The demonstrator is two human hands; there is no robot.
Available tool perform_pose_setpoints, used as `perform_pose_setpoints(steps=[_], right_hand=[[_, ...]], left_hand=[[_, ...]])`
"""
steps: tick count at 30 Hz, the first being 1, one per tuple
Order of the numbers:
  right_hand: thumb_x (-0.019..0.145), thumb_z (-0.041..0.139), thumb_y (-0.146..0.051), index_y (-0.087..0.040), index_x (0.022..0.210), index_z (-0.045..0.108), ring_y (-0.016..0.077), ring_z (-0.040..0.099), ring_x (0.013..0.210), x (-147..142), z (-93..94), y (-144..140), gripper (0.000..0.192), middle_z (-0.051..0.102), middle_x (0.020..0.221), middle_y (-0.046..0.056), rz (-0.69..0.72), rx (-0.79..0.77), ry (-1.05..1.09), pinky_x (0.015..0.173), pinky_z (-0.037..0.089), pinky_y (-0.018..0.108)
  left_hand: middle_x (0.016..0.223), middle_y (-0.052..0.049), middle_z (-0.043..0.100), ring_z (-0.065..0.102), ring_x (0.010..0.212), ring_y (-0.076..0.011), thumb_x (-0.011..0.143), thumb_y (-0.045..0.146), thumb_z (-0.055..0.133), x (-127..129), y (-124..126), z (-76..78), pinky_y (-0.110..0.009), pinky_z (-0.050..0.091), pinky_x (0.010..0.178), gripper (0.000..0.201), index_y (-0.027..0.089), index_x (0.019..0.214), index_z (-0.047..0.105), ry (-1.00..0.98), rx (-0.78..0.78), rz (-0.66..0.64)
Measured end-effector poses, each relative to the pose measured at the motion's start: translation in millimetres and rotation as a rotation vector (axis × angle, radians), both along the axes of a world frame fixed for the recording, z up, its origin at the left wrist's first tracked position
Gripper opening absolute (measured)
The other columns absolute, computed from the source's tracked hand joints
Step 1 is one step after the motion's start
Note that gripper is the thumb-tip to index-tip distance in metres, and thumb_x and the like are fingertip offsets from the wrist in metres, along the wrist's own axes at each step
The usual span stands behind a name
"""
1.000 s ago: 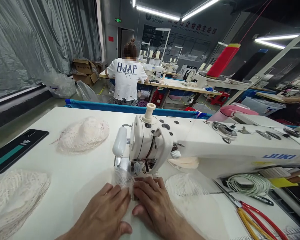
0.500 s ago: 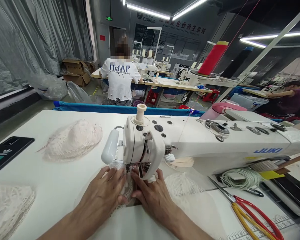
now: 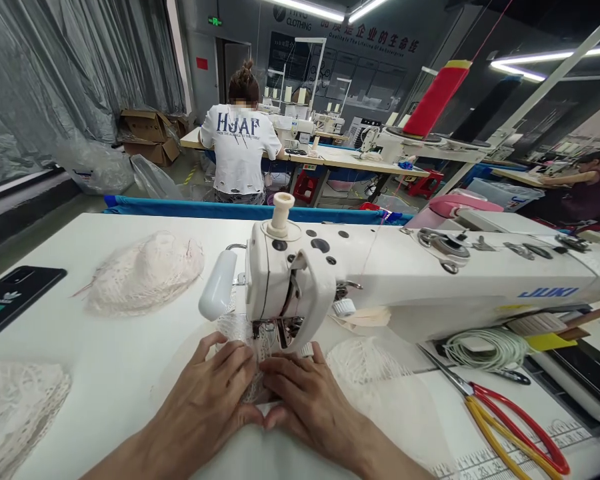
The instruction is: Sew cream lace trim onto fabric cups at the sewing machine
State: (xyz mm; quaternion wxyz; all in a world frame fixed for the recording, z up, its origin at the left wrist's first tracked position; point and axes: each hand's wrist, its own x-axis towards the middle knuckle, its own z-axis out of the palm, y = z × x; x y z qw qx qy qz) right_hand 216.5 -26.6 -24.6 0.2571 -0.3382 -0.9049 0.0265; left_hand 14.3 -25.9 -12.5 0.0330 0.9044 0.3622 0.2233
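Note:
A piece of white lace fabric point(image 3: 234, 327) lies under the presser foot of a white sewing machine point(image 3: 380, 263), running toward me between my hands. My left hand point(image 3: 213, 383) rests on its left side, fingers spread and slightly bent. From the right, my right hand point(image 3: 313, 400) lies on the fabric with fingers stretched toward the needle area. Both thumbs point inward and nearly meet in front of the foot. Neither hand shows a pinch. Sheer fabric point(image 3: 390, 393) with a lace pattern spreads to the right of my right hand. The needle tip is hard to make out.
Lace cups lie at left, one point(image 3: 147, 273) farther back, another point(image 3: 17, 413) nearer. A phone point(image 3: 20, 300) is at the left edge. Scissors point(image 3: 500, 420) with red and yellow handles and a coil of pale cord point(image 3: 485, 350) lie right. A person point(image 3: 241, 143) sits ahead.
Both hands have shifted slightly toward me, away from the needle, and the thumbs have come together. More lace shows by the foot. The view has tilted slightly.

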Motion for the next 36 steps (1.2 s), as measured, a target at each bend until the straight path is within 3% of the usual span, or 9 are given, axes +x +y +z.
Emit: perform_pose_setpoints(steps=[2, 5, 9, 12, 16, 21, 27, 36], right_hand=[[0.085, 0.041, -0.060, -0.017, 0.097, 0.060, 0.0193, 0.056, 0.086, 0.1, -0.7, 0.6, 0.048, 0.066, 0.100, 0.008, 0.008, 0.007, 0.001, 0.076, 0.035, 0.035], [0.082, 0.047, -0.060, -0.018, 0.101, 0.060, 0.0194, 0.056, 0.085, 0.6, -1.6, 2.4, 0.047, 0.066, 0.103, 0.006, 0.020, 0.013, 0.020, 0.076, 0.035, 0.035], [0.097, 0.039, -0.031, -0.019, 0.093, 0.061, 0.0166, 0.057, 0.087, 1.7, -0.6, 2.8, 0.025, 0.067, 0.102, 0.002, 0.026, 0.000, 0.008, 0.079, 0.035, 0.035], [0.099, 0.030, -0.017, -0.020, 0.086, 0.061, 0.0145, 0.057, 0.086, 2.8, 1.3, 1.7, 0.033, 0.067, 0.101, 0.001, 0.016, -0.001, -0.039, 0.080, 0.035, 0.034], [0.099, 0.030, -0.018, -0.019, 0.086, 0.062, 0.0146, 0.057, 0.085, 3.6, 2.4, 0.7, 0.034, 0.067, 0.102, 0.003, 0.008, 0.017, -0.058, 0.078, 0.035, 0.034], [0.099, 0.029, -0.020, -0.020, 0.091, 0.061, 0.0149, 0.056, 0.086, 3.7, 2.5, 1.8, 0.033, 0.067, 0.104, 0.002, 0.039, 0.008, -0.015, 0.079, 0.033, 0.035], [0.096, 0.041, -0.030, -0.020, 0.094, 0.060, 0.0163, 0.056, 0.082, 2.3, 2.0, 2.6, 0.022, 0.067, 0.103, 0.000, 0.014, -0.002, 0.045, 0.076, 0.031, 0.034], [0.095, 0.031, -0.048, -0.018, 0.102, 0.059, 0.0209, 0.055, 0.080, -1.7, -7.2, 7.7, 0.041, 0.068, 0.081, 0.005, -0.087, 0.026, 0.048, 0.074, 0.030, 0.036]], left_hand=[[0.100, -0.006, 0.062, 0.055, 0.095, -0.0224, 0.086, 0.043, 0.055, 0.6, 1.1, 0.4, -0.044, 0.033, 0.091, 0.037, 0.017, 0.112, 0.054, -0.006, -0.002, 0.018], [0.100, -0.006, 0.062, 0.055, 0.095, -0.0224, 0.086, 0.041, 0.056, 1.1, 2.5, 0.1, -0.043, 0.034, 0.089, 0.030, 0.017, 0.104, 0.058, -0.038, 0.025, 0.010], [0.103, -0.006, 0.065, 0.055, 0.100, -0.0207, 0.088, 0.032, 0.056, 2.0, 1.4, -1.3, -0.041, 0.033, 0.092, 0.018, 0.016, 0.095, 0.060, -0.075, 0.094, -0.045], [0.099, -0.005, 0.066, 0.056, 0.098, -0.0205, 0.088, 0.033, 0.056, 3.5, 0.5, -2.8, -0.041, 0.034, 0.092, 0.019, 0.017, 0.096, 0.060, -0.075, 0.104, -0.041], [0.089, -0.003, 0.066, 0.058, 0.086, -0.0200, 0.088, 0.031, 0.056, 6.0, 0.2, -4.5, -0.040, 0.038, 0.086, 0.021, 0.016, 0.102, 0.058, -0.001, 0.062, -0.014], [0.088, -0.003, 0.065, 0.057, 0.086, -0.0200, 0.090, 0.027, 0.052, 7.8, 0.3, -8.8, -0.039, 0.037, 0.088, 0.018, 0.015, 0.101, 0.059, -0.002, 0.086, -0.014], [0.086, -0.005, 0.065, 0.057, 0.085, -0.0205, 0.093, 0.027, 0.045, 7.9, -0.9, -12.2, -0.040, 0.037, 0.087, 0.022, 0.012, 0.101, 0.059, 0.021, 0.119, -0.006], [0.084, -0.003, 0.063, 0.058, 0.081, -0.0193, 0.094, 0.023, 0.042, 9.9, 10.4, -3.2, -0.041, 0.040, 0.084, 0.020, 0.015, 0.104, 0.057, -0.015, 0.094, 0.014]])
